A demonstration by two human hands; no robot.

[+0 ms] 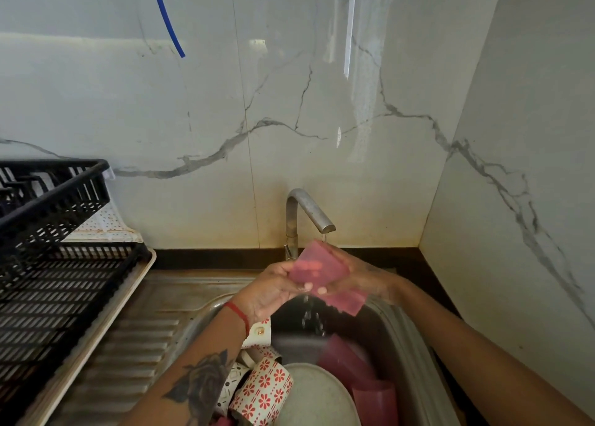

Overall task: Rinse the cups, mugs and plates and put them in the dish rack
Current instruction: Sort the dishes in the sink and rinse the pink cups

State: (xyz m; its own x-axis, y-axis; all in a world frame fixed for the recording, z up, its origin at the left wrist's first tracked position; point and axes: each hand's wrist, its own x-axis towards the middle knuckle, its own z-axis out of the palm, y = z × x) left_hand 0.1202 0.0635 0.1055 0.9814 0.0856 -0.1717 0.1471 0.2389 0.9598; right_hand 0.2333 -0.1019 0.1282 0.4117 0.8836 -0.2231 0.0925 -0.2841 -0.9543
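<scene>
We are gripping a pink cup [318,269] in both hands [273,288] under the tap [309,211], best turned so water reaches inside.

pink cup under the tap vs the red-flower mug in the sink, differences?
The pink cup is translucent and plain; the flower mug is opaque white with red flowers.
The pink cup is held up under the faucet by the left hand and right hand, with water running off it; the flower mug lies on its side in the sink among other dishes, untouched.
Neither is in the dish rack.
</scene>
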